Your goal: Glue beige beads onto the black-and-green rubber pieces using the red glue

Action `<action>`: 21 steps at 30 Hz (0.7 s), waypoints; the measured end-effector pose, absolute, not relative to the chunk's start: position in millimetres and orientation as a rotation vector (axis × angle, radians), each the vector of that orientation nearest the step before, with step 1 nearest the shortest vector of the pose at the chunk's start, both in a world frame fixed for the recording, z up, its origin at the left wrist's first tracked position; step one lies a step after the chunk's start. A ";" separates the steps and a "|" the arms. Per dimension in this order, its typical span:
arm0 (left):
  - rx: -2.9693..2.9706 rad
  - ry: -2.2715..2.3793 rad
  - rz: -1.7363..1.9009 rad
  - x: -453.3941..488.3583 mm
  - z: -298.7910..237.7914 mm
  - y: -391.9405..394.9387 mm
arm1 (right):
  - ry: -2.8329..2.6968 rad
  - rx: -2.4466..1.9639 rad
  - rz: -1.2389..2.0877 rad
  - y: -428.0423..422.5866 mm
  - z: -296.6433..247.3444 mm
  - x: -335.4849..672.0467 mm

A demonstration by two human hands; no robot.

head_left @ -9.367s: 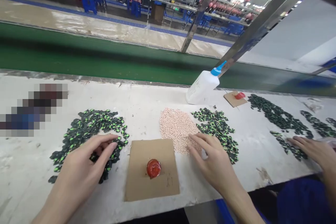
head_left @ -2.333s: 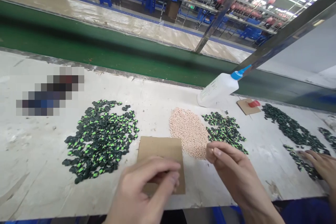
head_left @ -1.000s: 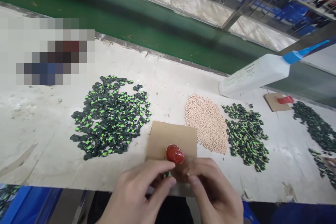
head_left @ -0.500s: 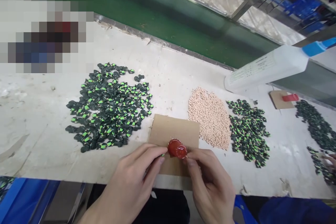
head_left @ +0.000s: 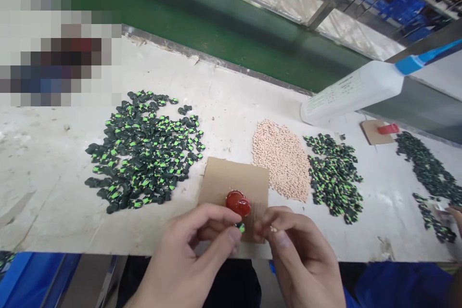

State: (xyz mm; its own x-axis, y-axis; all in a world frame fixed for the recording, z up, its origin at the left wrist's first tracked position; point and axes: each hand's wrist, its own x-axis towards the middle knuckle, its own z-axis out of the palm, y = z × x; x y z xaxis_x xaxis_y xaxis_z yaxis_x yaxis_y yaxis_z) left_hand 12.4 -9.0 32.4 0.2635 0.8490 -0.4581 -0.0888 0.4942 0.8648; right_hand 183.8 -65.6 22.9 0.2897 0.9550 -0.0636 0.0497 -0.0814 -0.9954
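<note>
My left hand pinches a small black-and-green piece between thumb and forefinger, just below a small red cup. The cup rests on a brown cardboard square and looks glossy; what is inside it cannot be made out. To the right, my right hand is closed with a tiny pale beige piece at its fingertips. A pile of matching beige pieces lies beyond that hand. Many black-and-green pieces are heaped to the left, with a smaller heap at right.
A white plastic bottle with a blue nozzle leans at the back right. Past it are another cardboard piece with a red cup and more dark pieces. Another person's hand shows at the right edge.
My hands have drawn back from the red cup and moved apart, the right one farther right. The green piece and the beige piece now show more plainly. The view has shifted slightly.
</note>
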 end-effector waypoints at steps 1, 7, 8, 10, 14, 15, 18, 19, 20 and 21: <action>0.709 1.115 0.710 16.2 37.3 -9.2 | -0.949 -1.392 1.065 -66.6 24.6 183.3; 0.491 0.912 0.620 21.7 41.2 -6.7 | -0.914 -1.349 1.151 -70.1 31.3 180.3; 0.488 0.886 0.619 20.4 38.9 -6.5 | -0.930 -1.358 1.140 -70.0 32.1 179.7; 0.496 0.850 0.616 17.5 34.5 -6.3 | -0.944 -1.369 1.115 -69.5 33.3 178.2; 0.527 0.817 0.572 14.3 30.5 -4.2 | -0.981 -1.379 1.061 -68.4 34.0 176.6; 0.529 0.823 0.567 14.3 30.9 -3.6 | -0.997 -1.382 1.051 -68.2 34.1 176.7; 0.545 0.862 0.561 15.6 35.6 -3.7 | -1.056 -1.383 1.042 -66.7 35.3 177.0; 0.551 0.893 0.564 16.3 38.0 -4.4 | -1.084 -1.381 1.035 -65.9 36.1 176.9; 0.561 0.929 0.566 16.9 40.6 -5.2 | -1.118 -1.381 1.021 -65.0 37.2 176.8; 0.567 0.970 0.567 17.4 43.0 -6.2 | -1.156 -1.387 0.997 -63.9 38.5 176.9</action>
State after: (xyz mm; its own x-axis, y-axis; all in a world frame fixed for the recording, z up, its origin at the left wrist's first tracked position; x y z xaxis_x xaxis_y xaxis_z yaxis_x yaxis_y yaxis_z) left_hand 17.4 -6.2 43.0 0.4481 0.6689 -0.5931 -0.1880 0.7192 0.6689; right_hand 176.9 -63.9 38.5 0.1937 0.9809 0.0154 0.1282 -0.0097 -0.9917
